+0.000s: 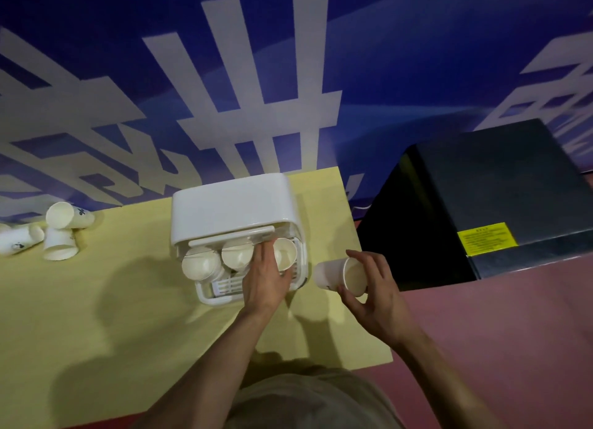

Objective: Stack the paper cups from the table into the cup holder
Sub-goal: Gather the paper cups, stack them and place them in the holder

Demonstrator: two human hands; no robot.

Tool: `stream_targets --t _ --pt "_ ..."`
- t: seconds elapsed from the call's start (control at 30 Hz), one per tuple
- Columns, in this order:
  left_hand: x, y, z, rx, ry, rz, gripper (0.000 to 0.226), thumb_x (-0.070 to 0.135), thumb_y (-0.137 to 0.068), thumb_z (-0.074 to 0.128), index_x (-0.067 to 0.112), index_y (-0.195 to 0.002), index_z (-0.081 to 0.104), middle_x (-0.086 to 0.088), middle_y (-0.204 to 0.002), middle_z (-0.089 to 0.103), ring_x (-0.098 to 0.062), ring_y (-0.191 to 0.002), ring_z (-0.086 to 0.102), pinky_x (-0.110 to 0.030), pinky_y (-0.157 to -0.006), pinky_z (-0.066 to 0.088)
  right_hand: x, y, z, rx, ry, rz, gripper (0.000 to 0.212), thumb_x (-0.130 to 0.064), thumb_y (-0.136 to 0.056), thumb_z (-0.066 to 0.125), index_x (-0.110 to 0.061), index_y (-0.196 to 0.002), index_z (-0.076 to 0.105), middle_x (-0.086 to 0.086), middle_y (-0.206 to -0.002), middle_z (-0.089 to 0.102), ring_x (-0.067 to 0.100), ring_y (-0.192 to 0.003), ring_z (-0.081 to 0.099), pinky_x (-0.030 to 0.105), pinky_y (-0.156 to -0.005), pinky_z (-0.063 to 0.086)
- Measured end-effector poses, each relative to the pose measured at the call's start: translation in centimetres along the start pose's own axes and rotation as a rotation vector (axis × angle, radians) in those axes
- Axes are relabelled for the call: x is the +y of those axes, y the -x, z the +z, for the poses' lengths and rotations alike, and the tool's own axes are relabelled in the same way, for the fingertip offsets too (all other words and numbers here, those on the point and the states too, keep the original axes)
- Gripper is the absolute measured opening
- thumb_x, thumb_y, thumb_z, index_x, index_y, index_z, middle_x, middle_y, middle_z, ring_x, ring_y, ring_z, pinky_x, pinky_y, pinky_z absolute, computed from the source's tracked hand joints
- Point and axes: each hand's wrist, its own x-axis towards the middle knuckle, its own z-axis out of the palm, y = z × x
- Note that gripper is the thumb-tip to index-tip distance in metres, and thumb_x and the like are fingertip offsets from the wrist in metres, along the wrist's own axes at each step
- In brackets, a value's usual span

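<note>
— Cup [340,276] first: where does it sit?

— Off the right edge of the yellow surface [112,300], just beside the white cup holder [231,203], lying on its side in the right hand [375,287] with its mouth turned toward the person. The fingers curl over the rim from above and the thumb comes up from below, so the hand pinches the cup at its open end.

— And how should the step go well?

— Judging from this, the cup has to be turned so it lines up with one of the stacks already in the holder, then slid in straight. Three cup mouths show in the holder's open front; the rightmost one [285,252] is nearest. A light grip matters, since paper rims crush easily, and a tilted entry would likely jam against the rim beneath.

— What is the left hand [266,277] doing?

— It reaches forward over the holder's front, palm down, fingers lying across the tray between the middle and right cups. Whether it grips something or only steadies the holder cannot be told; the fingertips are partly hidden.

— Anything left to stack?

— Yes, several loose cups [61,232] lie tumbled at the far left of the surface, well apart from the holder.
</note>
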Motion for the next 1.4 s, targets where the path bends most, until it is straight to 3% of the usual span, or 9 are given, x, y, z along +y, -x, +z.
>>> stream_targets --t 0.37,0.57,0.77,0.9,1.17,1.4 --pt "-0.5 -1.0 2.1 -0.050 0.053 -0.058 0.072 0.035 -0.084 0.080 0.029 -0.142 0.038 0.004 -0.142 0.048 -0.029 -0.122 0.059 -0.049 -0.079 0.058 0.4 -2.8 0.6 -0.041 0.008 0.008 0.064 -0.037 -0.093 0.078 -0.027 -0.147 0.046 -0.009 -0.136 0.041 -0.009 -0.122 0.045 0.003 -0.094 0.039" --pt "-0.6 -1.3 2.5 -0.078 0.022 -0.071 0.080 0.033 -0.082 0.081 0.031 -0.146 0.034 0.003 -0.150 0.042 -0.030 -0.126 0.057 -0.050 -0.082 0.058 0.3 -3.8 0.7 -0.044 0.036 -0.002 0.065 -0.038 -0.093 0.076 -0.025 -0.148 0.045 -0.012 -0.135 0.038 -0.014 -0.121 0.043 0.002 -0.088 0.043" --pt "-1.1 -1.4 2.6 -0.042 0.003 -0.092 0.081 0.028 -0.080 0.083 0.031 -0.146 0.036 0.003 -0.150 0.041 -0.031 -0.125 0.058 -0.048 -0.076 0.058 -0.3 -4.8 1.1 -0.083 0.010 -0.014 0.064 -0.044 -0.091 0.075 -0.029 -0.146 0.044 -0.011 -0.137 0.040 -0.011 -0.121 0.045 0.006 -0.090 0.046" --pt "-1.3 -1.3 2.5 -0.050 -0.006 -0.080 0.086 0.028 -0.079 0.084 0.033 -0.148 0.033 0.004 -0.151 0.038 -0.032 -0.119 0.062 -0.048 -0.073 0.058 -0.8 -5.3 1.9 -0.091 0.023 -0.023 0.066 -0.046 -0.090 0.075 -0.030 -0.146 0.043 -0.016 -0.136 0.037 -0.005 -0.112 0.046 0.018 -0.093 0.052" --pt "-1.3 -0.1 1.7 -0.042 0.023 -0.012 0.081 0.023 -0.081 0.079 0.033 -0.147 0.033 0.009 -0.149 0.035 -0.026 -0.098 0.070 -0.042 -0.067 0.057 -1.1 -5.0 3.1 -0.118 -0.005 -0.047 0.067 -0.046 -0.090 0.076 -0.029 -0.146 0.043 -0.013 -0.138 0.040 0.001 -0.115 0.050 0.030 -0.093 0.058" --pt "-1.7 1.0 0.8 -0.003 0.053 0.024 0.084 0.023 -0.080 0.081 0.033 -0.147 0.033 0.011 -0.152 0.034 -0.027 -0.102 0.068 -0.043 -0.067 0.058 -2.2 -4.9 5.1 -0.115 -0.077 -0.091 0.068 -0.050 -0.090 0.075 -0.022 -0.145 0.044 -0.010 -0.136 0.042 0.010 -0.120 0.054 0.038 -0.093 0.057"
